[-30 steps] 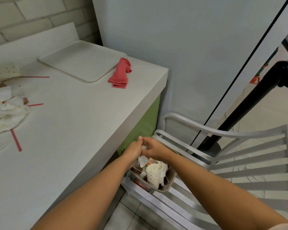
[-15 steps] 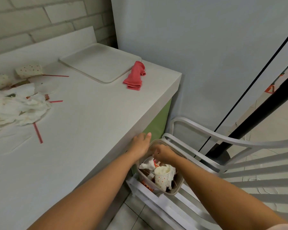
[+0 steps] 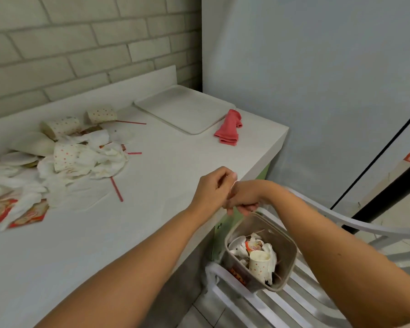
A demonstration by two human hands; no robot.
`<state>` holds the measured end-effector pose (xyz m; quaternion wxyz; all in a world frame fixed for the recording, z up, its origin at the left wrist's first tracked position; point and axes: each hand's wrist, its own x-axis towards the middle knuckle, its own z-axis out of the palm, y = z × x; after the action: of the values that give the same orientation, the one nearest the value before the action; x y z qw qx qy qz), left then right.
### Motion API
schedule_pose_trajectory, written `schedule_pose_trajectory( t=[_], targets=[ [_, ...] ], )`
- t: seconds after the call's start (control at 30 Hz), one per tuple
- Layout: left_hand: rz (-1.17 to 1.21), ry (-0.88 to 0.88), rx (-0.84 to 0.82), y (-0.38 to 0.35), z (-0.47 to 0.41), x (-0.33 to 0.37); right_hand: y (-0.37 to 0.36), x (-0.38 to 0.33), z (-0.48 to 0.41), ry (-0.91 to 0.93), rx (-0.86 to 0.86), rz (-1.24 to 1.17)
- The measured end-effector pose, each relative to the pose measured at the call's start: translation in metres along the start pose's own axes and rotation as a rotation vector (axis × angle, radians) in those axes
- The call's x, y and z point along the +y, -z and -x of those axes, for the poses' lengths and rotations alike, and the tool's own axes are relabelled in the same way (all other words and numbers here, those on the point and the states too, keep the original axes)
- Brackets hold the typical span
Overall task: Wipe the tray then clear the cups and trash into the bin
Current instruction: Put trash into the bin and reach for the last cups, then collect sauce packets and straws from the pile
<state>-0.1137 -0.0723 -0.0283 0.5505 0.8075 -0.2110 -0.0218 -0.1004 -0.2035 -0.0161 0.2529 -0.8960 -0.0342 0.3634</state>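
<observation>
A pile of trash [image 3: 81,159] covers the counter's left part: crumpled napkins, dotted paper cups [image 3: 62,125], red straws [image 3: 116,189] and red sachets [image 3: 26,216]. The pale tray [image 3: 185,110] lies bare at the far corner, and a red cloth [image 3: 227,129] sits beside it. A grey bin [image 3: 285,263] rests tilted on a white chair and holds napkins and a dotted cup [image 3: 258,261]. My left hand [image 3: 213,188] and my right hand [image 3: 245,197] press together at the counter edge, fingers curled. The right fingers hang just above the bin's far rim. Whether they touch it is unclear.
The white slatted chair [image 3: 341,223] stands against the counter's green side panel. A brick wall runs behind the counter and a grey panel stands on the right. A black pole [image 3: 388,192] slants past the chair. Tiled floor shows below.
Both hands have risen out of the bin to the counter edge, still touching. My view has swung left, and more of the trash pile now shows.
</observation>
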Motion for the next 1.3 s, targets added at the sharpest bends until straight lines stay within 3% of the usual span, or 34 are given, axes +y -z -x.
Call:
schedule_pose_trajectory(
  t=[0.3, 0.57, 0.9, 1.3],
  targets=[
    [-0.163, 0.107, 0.259, 0.126, 0.033, -0.041, -0.023, -0.124, -0.029, 0.207, 0.161, 0.031],
    [-0.346, 0.199, 0.444, 0.241, 0.083, -0.093, -0.066, -0.227, -0.069, 0.319, 0.170, 0.035],
    [-0.525, 0.298, 0.566, 0.360, 0.146, -0.139, -0.119, -0.330, -0.104, 0.519, 0.219, 0.146],
    [-0.793, 0.592, 0.610, 0.504, 0.205, -0.186, -0.169, -0.418, -0.142, 0.626, 0.252, 0.303]
  ],
)
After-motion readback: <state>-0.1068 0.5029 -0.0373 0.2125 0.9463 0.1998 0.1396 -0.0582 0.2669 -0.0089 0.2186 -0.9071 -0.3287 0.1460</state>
